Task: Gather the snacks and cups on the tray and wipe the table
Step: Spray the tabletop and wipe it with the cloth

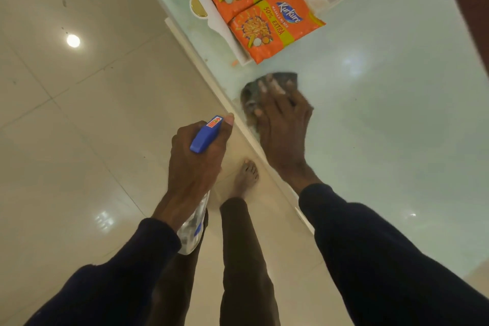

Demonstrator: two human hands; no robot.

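Presses a grey cloth flat to the tabletop with the right hand, fingers straight and spread, dark-sleeved forearm reaching forward. Grips the blue head of a spray bottle in the left hand, fingers curled round it, off the tabletop's edge. Shows the white tray just beyond the right fingertips, two orange snack packets lying on it, the nearer overhanging toward the cloth.

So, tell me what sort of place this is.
Probably a room in a home: a glass-topped table, glossy floor tiles and a tray of snack packets.
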